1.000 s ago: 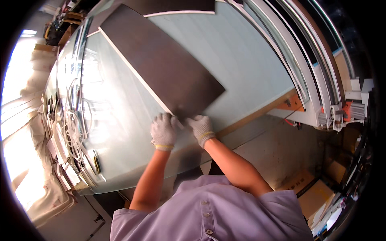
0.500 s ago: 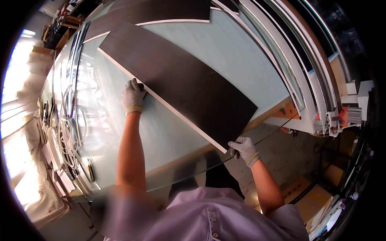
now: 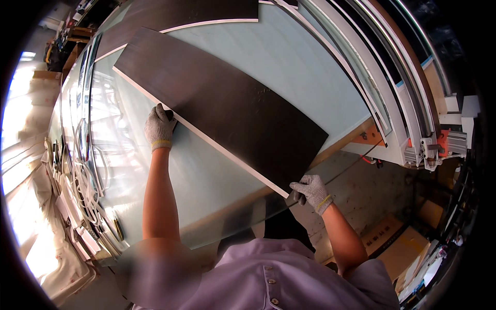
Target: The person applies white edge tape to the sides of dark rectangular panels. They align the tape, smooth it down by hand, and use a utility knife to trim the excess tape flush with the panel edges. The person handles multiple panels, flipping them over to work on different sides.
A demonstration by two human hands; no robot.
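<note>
A long dark brown panel [image 3: 222,108] with a pale edge lies slantwise over the glass-like tabletop, its near right end reaching over the table's front edge. My left hand [image 3: 160,128], in a grey knit glove with a yellow cuff band, is closed on the panel's pale long edge, left of its middle. Part of those fingers is hidden under the panel. At the near right corner my right hand [image 3: 312,194], gloved the same way, pinches the panel between thumb and fingers.
Another dark panel [image 3: 181,13] lies at the far side of the tabletop [image 3: 139,201]. Long white and metal profiles [image 3: 356,62] run along the right. Strips and cords [image 3: 85,191] crowd the left edge. Cardboard [image 3: 398,243] lies on the floor at lower right.
The panel has shifted slightly toward me relative to the far panel, with both hands still on it. The whole view has drifted a little, so the far things appear further left.
</note>
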